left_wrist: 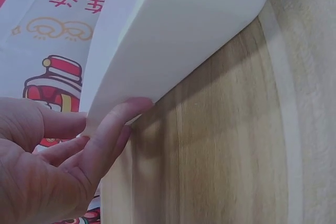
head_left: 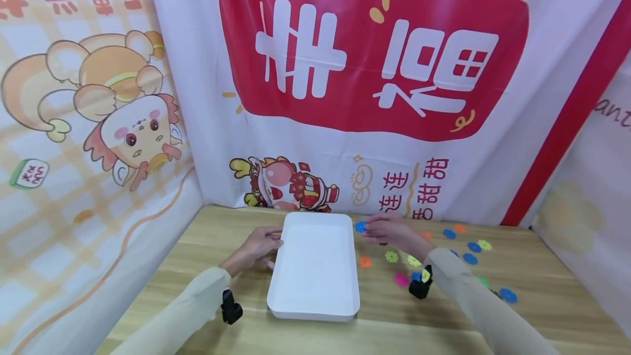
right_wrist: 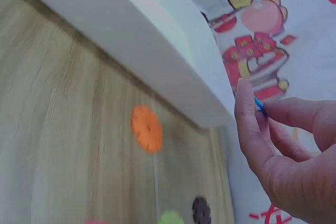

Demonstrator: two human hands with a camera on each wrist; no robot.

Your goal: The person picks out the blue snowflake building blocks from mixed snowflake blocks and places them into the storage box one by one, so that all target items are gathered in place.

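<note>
Resting on the bench point(head_left: 305, 339), a white tray point(head_left: 315, 267) is showing its plain inside; the left hand point(head_left: 256, 246) is gripping its left side; the right hand point(head_left: 394, 233), beside its far right corner, is pinching a blue disc point(right_wrist: 259, 104) between nearly closed fingers point(right_wrist: 245, 103).

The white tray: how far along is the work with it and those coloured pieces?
It looks early. Done: the white tray is set on the table, though no pieces show inside it. In hand: the left hand holds the tray's edge, while the right hand pinches a blue piece beside the tray. Probably left: the loose pieces scattered on the table to the right.
</note>
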